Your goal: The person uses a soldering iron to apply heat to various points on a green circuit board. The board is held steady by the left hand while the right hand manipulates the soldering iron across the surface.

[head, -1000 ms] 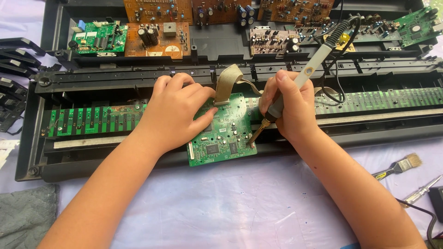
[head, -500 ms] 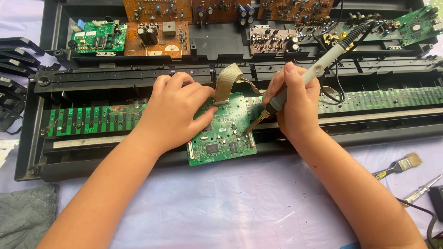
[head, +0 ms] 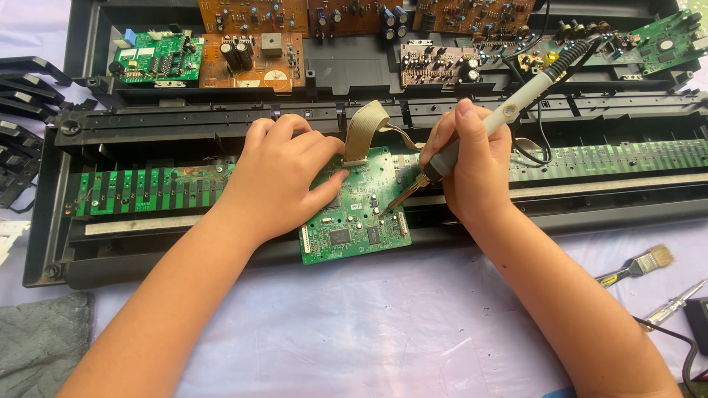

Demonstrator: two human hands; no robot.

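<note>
At centre frame, left hand (head: 284, 173) presses flat on green circuit board (head: 358, 214) while right hand (head: 472, 166), grip closed around soldering iron (head: 483, 129), sets its tip on the board.

Pale lilac cloth-covered work surface (head: 354, 332), faint stains and creases, crumpled grey rag (head: 37, 343) at its lower left corner, even bright daylight, soft shadows, no walls visible
</note>
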